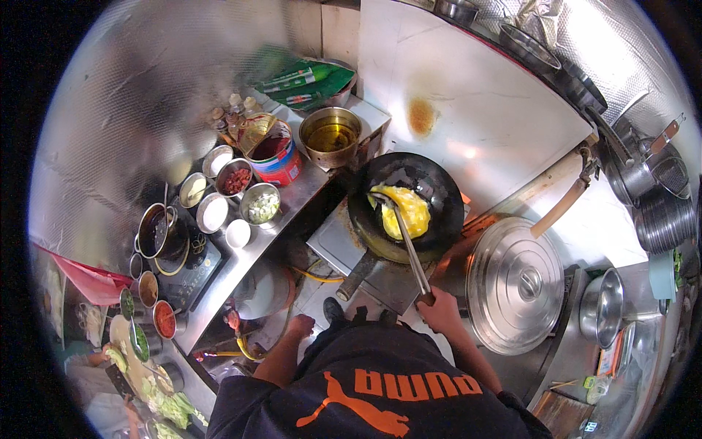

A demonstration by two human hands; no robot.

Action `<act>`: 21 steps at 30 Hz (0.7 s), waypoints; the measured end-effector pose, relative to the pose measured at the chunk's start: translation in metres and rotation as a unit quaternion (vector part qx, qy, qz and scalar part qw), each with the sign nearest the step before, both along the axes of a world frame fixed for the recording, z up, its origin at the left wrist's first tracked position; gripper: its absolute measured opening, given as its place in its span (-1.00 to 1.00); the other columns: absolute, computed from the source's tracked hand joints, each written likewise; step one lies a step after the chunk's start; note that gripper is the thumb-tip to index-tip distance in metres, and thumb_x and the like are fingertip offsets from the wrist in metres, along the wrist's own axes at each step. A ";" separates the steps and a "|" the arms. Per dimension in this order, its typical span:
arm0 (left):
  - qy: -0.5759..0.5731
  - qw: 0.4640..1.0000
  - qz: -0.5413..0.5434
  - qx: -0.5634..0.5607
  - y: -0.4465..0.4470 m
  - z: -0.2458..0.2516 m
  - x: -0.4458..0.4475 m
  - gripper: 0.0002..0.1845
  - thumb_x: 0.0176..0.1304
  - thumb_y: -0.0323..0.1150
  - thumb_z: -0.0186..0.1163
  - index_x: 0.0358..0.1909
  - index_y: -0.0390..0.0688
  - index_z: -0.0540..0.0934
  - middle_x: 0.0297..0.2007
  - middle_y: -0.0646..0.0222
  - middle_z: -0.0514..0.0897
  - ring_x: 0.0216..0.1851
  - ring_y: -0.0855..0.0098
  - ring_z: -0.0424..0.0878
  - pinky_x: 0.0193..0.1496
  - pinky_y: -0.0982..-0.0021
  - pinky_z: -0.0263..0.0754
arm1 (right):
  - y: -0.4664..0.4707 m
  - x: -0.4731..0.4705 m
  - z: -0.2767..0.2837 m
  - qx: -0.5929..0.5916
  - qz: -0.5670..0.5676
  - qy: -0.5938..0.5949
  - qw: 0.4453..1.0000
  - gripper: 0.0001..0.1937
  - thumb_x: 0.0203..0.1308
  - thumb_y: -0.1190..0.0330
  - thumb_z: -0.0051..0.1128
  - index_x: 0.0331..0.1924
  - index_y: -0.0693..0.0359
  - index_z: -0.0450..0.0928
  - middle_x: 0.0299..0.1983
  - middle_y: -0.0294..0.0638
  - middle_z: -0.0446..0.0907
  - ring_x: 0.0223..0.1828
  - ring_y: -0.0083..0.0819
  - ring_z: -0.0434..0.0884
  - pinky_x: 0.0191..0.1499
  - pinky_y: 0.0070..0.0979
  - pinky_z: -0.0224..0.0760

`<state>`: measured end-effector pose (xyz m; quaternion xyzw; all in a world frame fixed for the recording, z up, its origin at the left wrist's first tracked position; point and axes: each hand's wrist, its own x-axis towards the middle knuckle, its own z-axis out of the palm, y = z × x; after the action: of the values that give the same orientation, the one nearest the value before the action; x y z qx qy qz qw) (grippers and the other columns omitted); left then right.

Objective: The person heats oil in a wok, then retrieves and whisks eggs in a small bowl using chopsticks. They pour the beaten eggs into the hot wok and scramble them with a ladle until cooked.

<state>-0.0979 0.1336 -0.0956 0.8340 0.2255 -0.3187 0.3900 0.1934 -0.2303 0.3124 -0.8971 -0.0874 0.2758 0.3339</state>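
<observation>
In my right hand (pixel 440 311) is the wooden grip of a long metal ladle (pixel 411 249). Its head rests in yellow, partly set egg (pixel 412 215) inside a black wok (pixel 444 192) on the stove. The wok's handle (pixel 356 277) points towards me, with no hand on it. My left hand (pixel 301 326) hangs beside my body, fingers curled, touching no utensil that I can see; whether it holds something small cannot be told.
A metal pot of oil (pixel 330 137), a large open tin (pixel 277 159) and several seasoning bowls (pixel 212 213) line the left counter. A big lidded pot (pixel 515 285) stands right of the wok. At lower left, a co-worker's hands (pixel 131 411) are beside chopped cabbage (pixel 170 403).
</observation>
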 end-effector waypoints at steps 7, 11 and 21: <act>-0.018 0.999 0.049 -0.003 0.002 0.011 0.000 -0.78 -0.02 -0.20 0.43 -0.34 -0.04 0.70 -0.25 0.29 0.76 -0.14 0.16 0.71 -0.11 0.14 0.62 | 0.009 0.015 -0.001 0.112 -0.115 0.057 0.985 -0.82 0.16 0.38 0.26 -0.35 0.33 0.52 -0.61 -0.12 0.55 -0.70 -0.38 0.54 -0.59 -0.28 0.38; -0.025 0.999 0.021 0.019 0.000 0.024 -0.002 -0.81 -0.04 -0.23 0.43 -0.40 -0.05 0.70 -0.30 0.28 0.76 -0.16 0.15 0.72 -0.15 0.13 0.62 | 0.006 0.031 0.014 0.128 -0.173 0.080 0.973 -0.83 0.22 0.40 0.23 -0.34 0.34 0.50 -0.66 -0.22 0.51 -0.71 -0.50 0.50 -0.68 -0.42 0.30; -0.036 0.993 -0.077 0.087 -0.008 0.051 -0.003 -0.82 -0.06 -0.27 0.44 -0.42 -0.07 0.68 -0.36 0.25 0.75 -0.18 0.14 0.73 -0.18 0.14 0.62 | -0.002 0.067 -0.003 0.048 -0.080 -0.022 0.995 -0.79 0.10 0.38 0.26 -0.31 0.37 0.52 -0.61 -0.07 0.57 -0.59 -0.22 0.63 -0.47 -0.23 0.46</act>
<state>-0.1011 0.1255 -0.0448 0.8905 0.1737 -0.2969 0.2978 0.2608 -0.2320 0.3090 -0.8901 -0.0362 0.2238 0.3953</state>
